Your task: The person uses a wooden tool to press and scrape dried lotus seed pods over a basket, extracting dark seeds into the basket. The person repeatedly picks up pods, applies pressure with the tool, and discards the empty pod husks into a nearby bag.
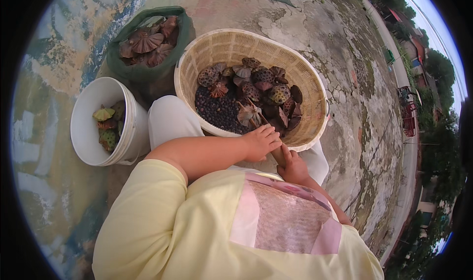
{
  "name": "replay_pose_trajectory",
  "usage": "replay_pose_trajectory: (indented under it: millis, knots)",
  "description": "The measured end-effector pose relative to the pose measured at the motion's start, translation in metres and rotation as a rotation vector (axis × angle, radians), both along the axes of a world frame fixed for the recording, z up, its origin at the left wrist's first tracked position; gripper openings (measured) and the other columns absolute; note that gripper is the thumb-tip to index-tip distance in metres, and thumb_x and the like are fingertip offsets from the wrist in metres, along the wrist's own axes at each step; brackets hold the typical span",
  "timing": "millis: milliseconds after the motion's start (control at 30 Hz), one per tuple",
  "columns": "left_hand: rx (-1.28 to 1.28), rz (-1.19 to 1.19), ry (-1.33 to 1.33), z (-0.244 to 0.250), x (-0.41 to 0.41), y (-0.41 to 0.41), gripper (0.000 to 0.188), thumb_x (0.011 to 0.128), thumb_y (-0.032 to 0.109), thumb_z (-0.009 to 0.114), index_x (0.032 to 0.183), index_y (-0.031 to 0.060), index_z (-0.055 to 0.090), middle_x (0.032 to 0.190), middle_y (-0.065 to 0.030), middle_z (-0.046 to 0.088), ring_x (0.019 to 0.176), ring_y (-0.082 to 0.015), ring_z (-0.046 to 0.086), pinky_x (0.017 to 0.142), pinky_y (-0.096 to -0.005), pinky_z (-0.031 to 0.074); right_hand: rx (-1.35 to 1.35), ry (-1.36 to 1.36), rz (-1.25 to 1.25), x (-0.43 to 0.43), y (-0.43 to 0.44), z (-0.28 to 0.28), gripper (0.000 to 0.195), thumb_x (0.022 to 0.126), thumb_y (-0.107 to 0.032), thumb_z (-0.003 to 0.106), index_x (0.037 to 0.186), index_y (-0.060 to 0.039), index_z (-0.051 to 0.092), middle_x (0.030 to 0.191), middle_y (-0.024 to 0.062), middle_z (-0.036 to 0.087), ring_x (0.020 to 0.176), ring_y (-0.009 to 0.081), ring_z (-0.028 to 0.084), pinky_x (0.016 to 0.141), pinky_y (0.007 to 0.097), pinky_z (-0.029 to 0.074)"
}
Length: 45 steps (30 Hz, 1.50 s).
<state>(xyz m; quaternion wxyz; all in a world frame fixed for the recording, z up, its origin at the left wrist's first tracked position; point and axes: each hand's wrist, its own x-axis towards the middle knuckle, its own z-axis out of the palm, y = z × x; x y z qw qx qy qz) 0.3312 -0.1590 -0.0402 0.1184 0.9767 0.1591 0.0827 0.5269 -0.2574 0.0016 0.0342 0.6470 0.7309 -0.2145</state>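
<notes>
A split wooden or bamboo tool (278, 156), pronged like tongs, reaches from my hands into a large woven oval basket (236, 40). My left hand (261, 142) closes over its shaft near the basket's rim. Nearer my body, my right hand (294, 165) grips the handle, index finger along it. At the prongs is a pale, dry lotus seed pod (249, 114), seen from its ribbed underside; whether it is pinched between them is unclear. Dark brown lotus pods (262, 75) fill the basket's middle and right side. Loose dark lotus seeds (218, 110) lie at its lower left.
A white plastic bucket (83, 125) with several green and brown pods stands left of my knee. Behind it, a green mesh sack (114, 64) holds brown empty-looking pods. The basket sits between my knees on cracked concrete (343, 95). A red vehicle (409, 113) is far right.
</notes>
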Motion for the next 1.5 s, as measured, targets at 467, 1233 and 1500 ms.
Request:
replay_pose_trajectory:
  millis: [467,1233,1500]
  knots:
    - [-0.387,0.463,0.312,0.052,-0.054,0.056,0.060,0.082,0.056,0.055,0.112,0.0060,0.064,0.117,-0.0148,0.061,0.112,-0.0314,0.055,0.093,-0.0419,0.044,-0.624,2.009,-0.484,0.061,-0.020,0.041,0.065,0.077,-0.033,0.065,0.132,-0.0065,0.042,0.110,0.0208,0.059,0.084,0.0293,0.061,0.065,0.0420,0.048]
    - [-0.368,0.308,0.819,0.048,-0.049,0.038,0.064,0.086,0.063,0.049,0.107,0.0057,0.069,0.107,-0.0139,0.067,0.099,-0.0314,0.064,0.085,-0.0440,0.049,-0.922,1.962,-0.118,0.040,0.081,0.074,0.067,0.076,-0.021,0.065,0.135,-0.0060,0.037,0.107,0.0239,0.058,0.084,0.0310,0.061,0.065,0.0444,0.052]
    - [-1.098,0.871,-0.787,0.118,-0.074,0.143,0.031,0.096,0.033,0.050,0.095,0.0040,0.060,0.074,-0.0020,0.059,0.060,-0.0090,0.052,0.053,-0.0228,0.043,-0.947,1.994,-0.114,0.042,0.137,0.062,0.065,0.076,-0.023,0.069,0.131,-0.0035,0.040,0.102,0.0233,0.061,0.080,0.0322,0.062,0.063,0.0438,0.052]
